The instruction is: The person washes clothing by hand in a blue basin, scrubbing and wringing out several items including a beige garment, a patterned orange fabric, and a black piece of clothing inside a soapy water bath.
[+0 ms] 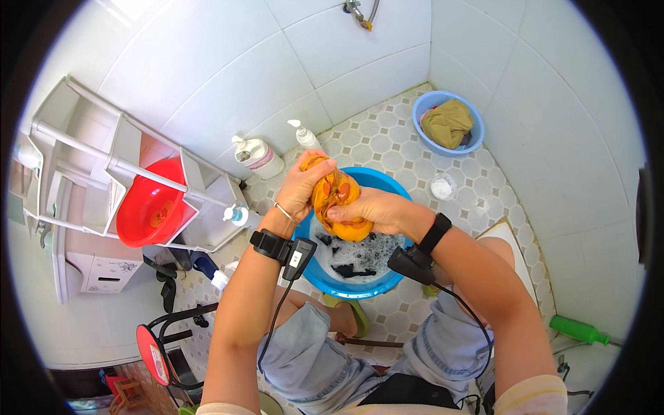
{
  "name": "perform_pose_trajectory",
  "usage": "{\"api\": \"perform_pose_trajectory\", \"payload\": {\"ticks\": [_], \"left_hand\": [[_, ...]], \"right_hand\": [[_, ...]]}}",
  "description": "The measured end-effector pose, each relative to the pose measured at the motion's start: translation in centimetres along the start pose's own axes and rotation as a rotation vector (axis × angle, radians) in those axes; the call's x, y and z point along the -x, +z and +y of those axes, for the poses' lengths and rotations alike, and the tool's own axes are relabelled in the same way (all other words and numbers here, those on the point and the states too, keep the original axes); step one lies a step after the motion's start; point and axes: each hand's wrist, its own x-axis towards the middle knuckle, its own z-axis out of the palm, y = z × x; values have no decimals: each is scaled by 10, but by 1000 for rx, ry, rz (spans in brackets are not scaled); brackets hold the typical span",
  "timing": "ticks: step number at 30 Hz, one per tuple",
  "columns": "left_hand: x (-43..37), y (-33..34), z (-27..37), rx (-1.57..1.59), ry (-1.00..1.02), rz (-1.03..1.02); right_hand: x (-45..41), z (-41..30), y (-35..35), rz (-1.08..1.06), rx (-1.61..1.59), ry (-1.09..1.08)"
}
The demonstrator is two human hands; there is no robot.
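Note:
A bunched orange patterned cloth [340,194] is gripped in both hands above a blue plastic basin [345,291]. My left hand [301,189] clasps its upper left end, fingers wrapped over the top. Lower down on the right, my right hand [371,210] squeezes the cloth with the thumb across it. Soapy water [371,251] with foam fills the basin's lower part, and dark fabric [354,271] shows through the suds. Both wrists carry black straps with small cabled devices.
A light blue basin [419,127] holding an olive garment [448,123] stands in the far corner. Near it is a clear cup of white powder [442,187]. Pump bottles [262,158] line the left wall beside a white shelf [150,174] with a red basin [148,202].

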Motion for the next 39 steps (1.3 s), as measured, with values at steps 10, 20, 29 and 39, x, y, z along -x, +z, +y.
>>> {"api": "perform_pose_trajectory", "payload": {"ticks": [10, 20, 29, 39], "left_hand": [[-5, 9, -21, -477, 140, 123], [-10, -7, -58, -827, 250, 283], [-16, -19, -95, -1111, 211, 469], [-20, -28, -43, -961, 331, 527]], "right_hand": [[-13, 20, 4, 294, 487, -216], [-42, 63, -28, 506, 846, -229], [-31, 74, -19, 762, 1064, 0], [-9, 13, -80, 301, -634, 166]]}}
